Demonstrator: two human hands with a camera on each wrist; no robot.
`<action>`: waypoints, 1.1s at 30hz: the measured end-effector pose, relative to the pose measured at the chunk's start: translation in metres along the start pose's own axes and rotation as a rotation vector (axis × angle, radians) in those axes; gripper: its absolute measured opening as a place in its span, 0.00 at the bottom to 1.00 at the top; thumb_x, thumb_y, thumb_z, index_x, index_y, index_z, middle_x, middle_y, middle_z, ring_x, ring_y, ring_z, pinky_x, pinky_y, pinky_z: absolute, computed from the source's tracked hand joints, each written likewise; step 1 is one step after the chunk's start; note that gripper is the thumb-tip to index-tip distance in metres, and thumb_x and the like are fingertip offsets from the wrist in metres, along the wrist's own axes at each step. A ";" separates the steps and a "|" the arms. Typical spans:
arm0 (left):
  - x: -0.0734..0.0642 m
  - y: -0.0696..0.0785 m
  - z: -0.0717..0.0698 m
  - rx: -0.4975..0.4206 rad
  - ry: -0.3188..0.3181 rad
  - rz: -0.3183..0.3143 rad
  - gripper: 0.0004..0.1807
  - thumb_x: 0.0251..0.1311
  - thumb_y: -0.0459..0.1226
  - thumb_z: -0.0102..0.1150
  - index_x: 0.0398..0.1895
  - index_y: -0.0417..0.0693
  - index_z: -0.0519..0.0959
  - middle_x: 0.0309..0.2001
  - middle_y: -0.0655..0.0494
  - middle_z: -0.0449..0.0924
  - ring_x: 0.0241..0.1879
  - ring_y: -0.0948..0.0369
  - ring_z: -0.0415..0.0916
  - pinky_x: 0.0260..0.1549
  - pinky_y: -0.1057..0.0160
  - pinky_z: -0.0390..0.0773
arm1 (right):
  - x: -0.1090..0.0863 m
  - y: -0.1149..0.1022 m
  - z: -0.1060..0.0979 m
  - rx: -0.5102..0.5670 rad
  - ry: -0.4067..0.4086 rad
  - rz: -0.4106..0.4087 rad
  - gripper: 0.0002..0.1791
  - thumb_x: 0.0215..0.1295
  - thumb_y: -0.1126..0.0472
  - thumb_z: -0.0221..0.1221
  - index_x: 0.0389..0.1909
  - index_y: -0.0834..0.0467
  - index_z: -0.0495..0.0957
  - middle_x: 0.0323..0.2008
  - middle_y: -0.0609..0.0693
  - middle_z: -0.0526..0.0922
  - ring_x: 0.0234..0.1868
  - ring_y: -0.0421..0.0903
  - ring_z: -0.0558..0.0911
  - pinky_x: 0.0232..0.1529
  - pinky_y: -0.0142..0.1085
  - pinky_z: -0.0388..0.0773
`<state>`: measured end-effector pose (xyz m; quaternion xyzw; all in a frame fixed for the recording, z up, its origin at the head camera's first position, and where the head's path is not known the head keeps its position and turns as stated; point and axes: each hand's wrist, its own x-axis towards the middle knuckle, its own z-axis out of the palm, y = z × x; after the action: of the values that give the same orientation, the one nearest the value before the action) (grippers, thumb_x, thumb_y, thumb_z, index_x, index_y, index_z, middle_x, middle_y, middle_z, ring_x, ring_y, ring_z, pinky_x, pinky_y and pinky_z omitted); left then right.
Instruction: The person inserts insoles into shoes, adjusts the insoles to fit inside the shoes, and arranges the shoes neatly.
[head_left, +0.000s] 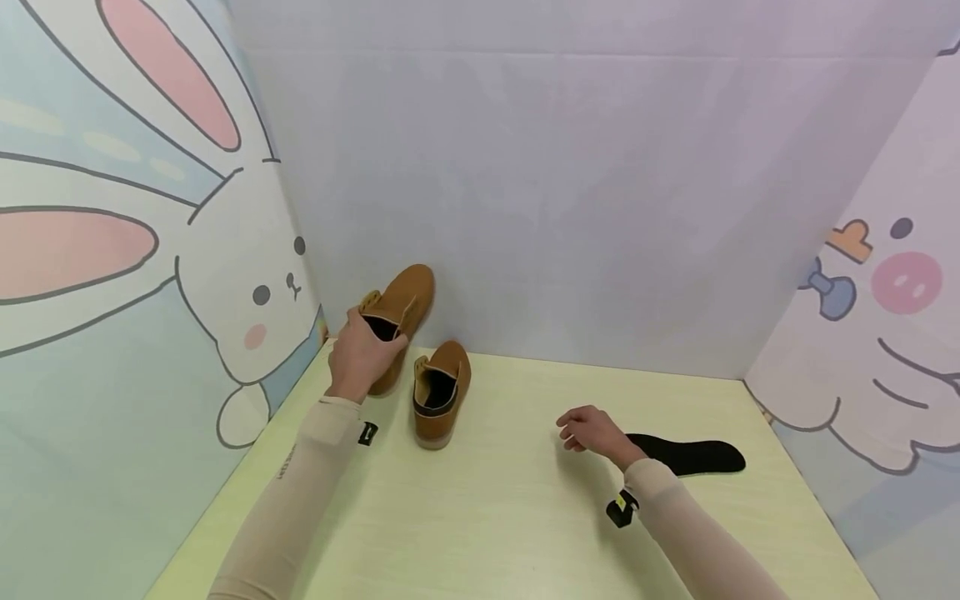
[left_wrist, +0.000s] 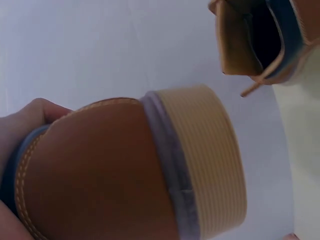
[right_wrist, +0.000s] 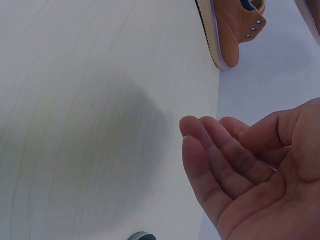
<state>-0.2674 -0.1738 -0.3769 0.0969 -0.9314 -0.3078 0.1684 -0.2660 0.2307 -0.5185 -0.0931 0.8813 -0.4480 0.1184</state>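
"Toward the left rear of the tabletop [head_left: 487, 517], the left hand [head_left: 363, 354] has the first tan shoe [head_left: 411, 292]. How is it gripped?"

"By the collar. Thumb on one side, fingers on the other, curled round the rim and only as far apart as the shoe's width at that point. The left wrist view hides most of the fingertips, so their exact contact cannot be told."

"Reason for that hold?"

"In my judgement, the collar gives the handiest edge: it bears the shoe from above and leaves the sole unobstructed. The shoe appears raised, toe toward the back wall [head_left: 525, 208]."

"And the second tan shoe [head_left: 441, 400]?"

"Upright on the tabletop, just right of the first, untouched. Heel faces the person, toe away; likely set so, I judge, to keep its mouth within easy reach."

"Right hand [head_left: 592, 432]?"

"Holding nothing, above the tabletop. The right wrist view shows its fingers [right_wrist: 202, 175] bent and close together, thumb near them; whether thumb and fingers meet cannot be told."

"Nearest item?"

"One black insole [head_left: 701, 457], flat on the tabletop beyond the right wrist, partly hidden by the arm. It lies well apart from both shoes, which I judge keeps it out of the left hand's way."
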 end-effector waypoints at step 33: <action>-0.054 0.096 0.111 -0.063 -0.203 0.165 0.52 0.51 0.56 0.70 0.75 0.40 0.61 0.38 0.44 0.81 0.28 0.52 0.78 0.25 0.51 0.78 | -0.025 0.025 -0.027 -0.117 0.111 0.033 0.17 0.73 0.66 0.50 0.51 0.67 0.84 0.40 0.53 0.87 0.45 0.51 0.84 0.50 0.51 0.80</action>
<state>-0.2664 -0.0226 -0.4164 -0.0168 -0.9383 -0.3304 0.1011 -0.2517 0.2727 -0.5202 -0.0604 0.9125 -0.3983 0.0710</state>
